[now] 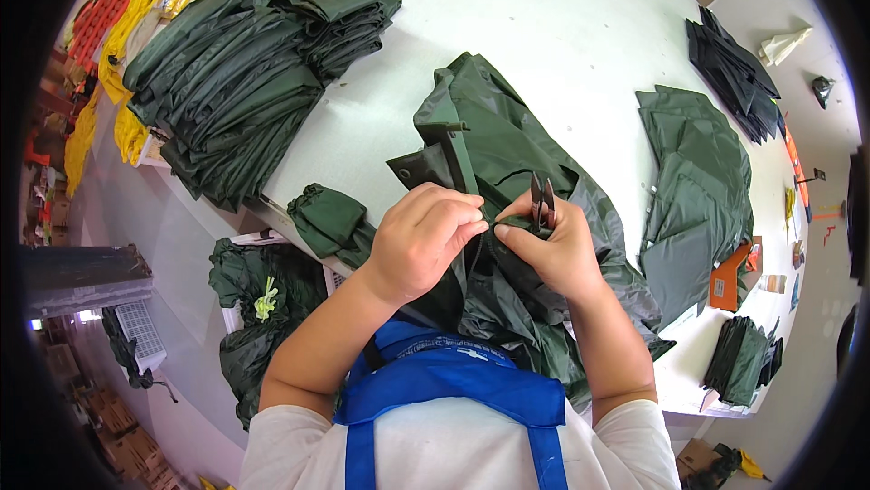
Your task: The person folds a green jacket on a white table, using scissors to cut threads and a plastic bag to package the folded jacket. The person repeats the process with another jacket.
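Observation:
A dark green coated-fabric garment (pixel 535 150) lies across the table in front of me and hangs over its edge toward my body. My left hand (pixel 426 241) is closed in a pinch at the garment's edge; what is between the fingertips is too small to tell apart. My right hand (pixel 553 245) grips a bunched edge of the same garment between thumb and forefinger. Dark thread snips (pixel 543 202) are tucked in that hand, blades pointing away from me. A flap with a metal eyelet (pixel 426 166) juts out beyond my left hand.
Folded green garments (pixel 227 82) form a tall pile at the far left of the white table (pixel 553 28). More green garments (pixel 693 191) lie at right, beside an orange box (pixel 728 277). A crate (pixel 231 318) with green fabric stands below the left edge. Black folded pieces (pixel 732 73) sit far right.

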A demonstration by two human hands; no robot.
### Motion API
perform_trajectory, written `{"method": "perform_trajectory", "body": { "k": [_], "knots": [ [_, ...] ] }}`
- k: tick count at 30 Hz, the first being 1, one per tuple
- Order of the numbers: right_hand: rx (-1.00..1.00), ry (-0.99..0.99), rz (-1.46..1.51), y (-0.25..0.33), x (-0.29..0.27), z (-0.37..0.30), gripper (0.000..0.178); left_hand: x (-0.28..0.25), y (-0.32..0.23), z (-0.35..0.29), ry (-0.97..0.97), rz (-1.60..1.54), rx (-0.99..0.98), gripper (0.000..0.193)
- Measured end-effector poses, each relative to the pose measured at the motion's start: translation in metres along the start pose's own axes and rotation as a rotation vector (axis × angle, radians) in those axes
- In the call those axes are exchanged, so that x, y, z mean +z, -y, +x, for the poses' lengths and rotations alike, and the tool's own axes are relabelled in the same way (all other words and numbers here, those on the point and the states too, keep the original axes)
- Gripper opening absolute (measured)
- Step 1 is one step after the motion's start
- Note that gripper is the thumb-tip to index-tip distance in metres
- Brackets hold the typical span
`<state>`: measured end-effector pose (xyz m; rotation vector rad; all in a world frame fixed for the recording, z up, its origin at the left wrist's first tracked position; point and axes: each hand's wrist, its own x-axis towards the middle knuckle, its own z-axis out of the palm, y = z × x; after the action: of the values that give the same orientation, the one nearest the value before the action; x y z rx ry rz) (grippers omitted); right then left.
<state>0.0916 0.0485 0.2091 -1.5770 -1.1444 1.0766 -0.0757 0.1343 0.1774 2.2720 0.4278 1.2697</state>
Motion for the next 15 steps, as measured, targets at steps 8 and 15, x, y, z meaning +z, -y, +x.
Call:
{"method": "perform_trajectory", "body": {
  "k": [8,15],
  "knots": [
    [-0.028,-0.093,-0.079,-0.0014,0.0066,-0.0056,0.012,-0.0047,-0.0023,0.0036,0.096,0.031,0.048,0.023],
    [-0.063,-0.203,-0.118,-0.0033,0.0097,-0.0088,0.011,-0.0028,-0.0090,0.0039,0.214,0.044,0.072,0.023]
  ]
}}
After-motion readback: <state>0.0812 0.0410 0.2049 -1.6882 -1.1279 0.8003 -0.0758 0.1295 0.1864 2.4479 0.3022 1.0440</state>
